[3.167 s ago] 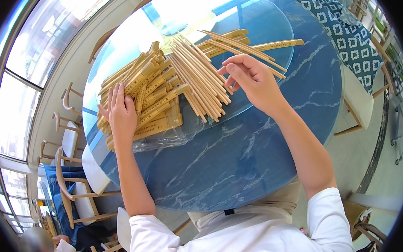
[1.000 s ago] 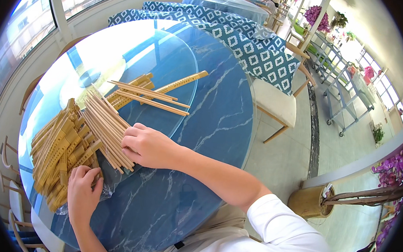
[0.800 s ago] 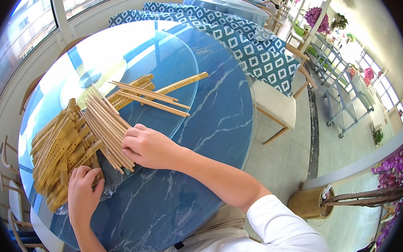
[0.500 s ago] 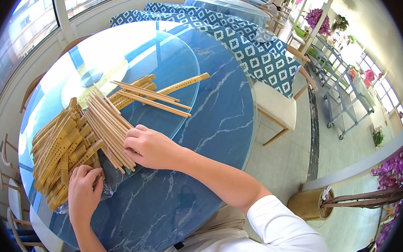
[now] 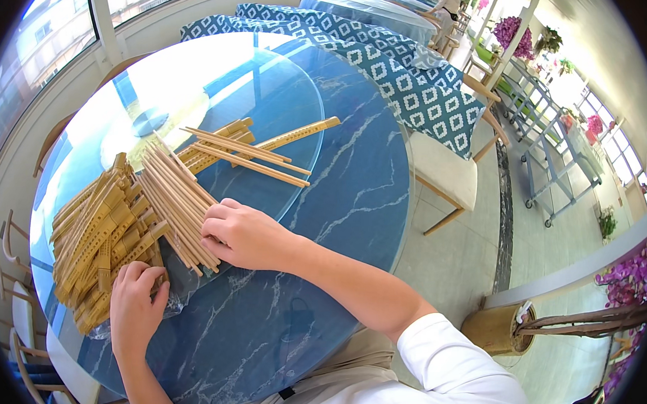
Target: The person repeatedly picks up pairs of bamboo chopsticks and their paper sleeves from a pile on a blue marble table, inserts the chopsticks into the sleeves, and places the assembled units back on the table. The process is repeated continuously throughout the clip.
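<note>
A heap of gold patterned chopstick sleeves [image 5: 103, 234] lies at the left of the round table [image 5: 272, 338], partly on clear plastic film [image 5: 176, 306]. Beside it is a bundle of bare wooden chopsticks [image 5: 172, 204]. My left hand [image 5: 135, 302] is curled at the heap's near right edge, thumb and fingers closed on a sleeve end, mostly hidden. My right hand [image 5: 244, 235] bends its fingers round the right side of the bundle, pinching at chopsticks; its fingertips are partly hidden. Farther back lie several loose chopsticks [image 5: 250, 158] and more gold sleeves [image 5: 297, 133].
A glass turntable [image 5: 286, 78] covers the table's middle. Diamond-patterned cloth [image 5: 428, 95] drapes over seats behind it, with a pale chair [image 5: 444, 172] at right. A metal trolley [image 5: 558, 165], a gold flowerpot [image 5: 498, 330] and a distant person [image 5: 445, 6] stand farther off.
Both hands stay almost where they were, with only slight finger movement. The view has shifted a little. In the distance, the person appears more upright.
</note>
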Available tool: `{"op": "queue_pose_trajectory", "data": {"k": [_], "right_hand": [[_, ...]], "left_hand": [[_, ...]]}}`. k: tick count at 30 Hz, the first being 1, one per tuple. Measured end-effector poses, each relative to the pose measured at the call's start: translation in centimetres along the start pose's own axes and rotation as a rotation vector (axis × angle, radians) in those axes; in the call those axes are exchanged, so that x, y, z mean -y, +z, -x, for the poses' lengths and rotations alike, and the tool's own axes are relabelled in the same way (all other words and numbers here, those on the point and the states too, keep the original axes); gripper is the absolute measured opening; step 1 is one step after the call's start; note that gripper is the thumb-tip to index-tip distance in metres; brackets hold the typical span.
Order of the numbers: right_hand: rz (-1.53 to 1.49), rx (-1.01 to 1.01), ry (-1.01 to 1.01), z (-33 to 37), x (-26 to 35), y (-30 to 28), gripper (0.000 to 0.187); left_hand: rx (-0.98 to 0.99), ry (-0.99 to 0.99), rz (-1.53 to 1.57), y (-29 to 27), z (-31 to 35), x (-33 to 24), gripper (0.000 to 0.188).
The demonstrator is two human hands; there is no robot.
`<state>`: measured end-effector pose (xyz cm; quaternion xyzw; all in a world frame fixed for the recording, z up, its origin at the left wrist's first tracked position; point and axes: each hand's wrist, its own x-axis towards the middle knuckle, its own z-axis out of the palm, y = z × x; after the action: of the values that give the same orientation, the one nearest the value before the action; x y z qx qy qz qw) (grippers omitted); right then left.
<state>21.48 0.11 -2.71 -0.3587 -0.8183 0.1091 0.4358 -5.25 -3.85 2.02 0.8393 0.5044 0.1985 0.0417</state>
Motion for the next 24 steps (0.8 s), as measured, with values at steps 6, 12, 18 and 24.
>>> {"op": "queue_pose_trajectory", "data": {"k": [6,12,18,24], "right_hand": [[0.007,-0.008,-0.020,0.0,-0.3,0.0,0.013],[0.034,0.012,-0.022,-0.2,-0.2,-0.1,0.011],[0.045,0.052,0.000,-0.5,0.7,-0.7,0.008],[0.045,0.080,0.009,-0.5,0.9,-0.4,0.009]], "left_hand": [[-0.016,0.017,-0.005,0.1,-0.1,-0.2,0.016],[0.029,0.001,0.002,0.0,-0.2,0.2,0.017],[0.047,-0.005,-0.083,-0.2,0.2,0.7,0.022],[0.020,-0.011,-0.138,0.2,0.7,1.3,0.021]]}}
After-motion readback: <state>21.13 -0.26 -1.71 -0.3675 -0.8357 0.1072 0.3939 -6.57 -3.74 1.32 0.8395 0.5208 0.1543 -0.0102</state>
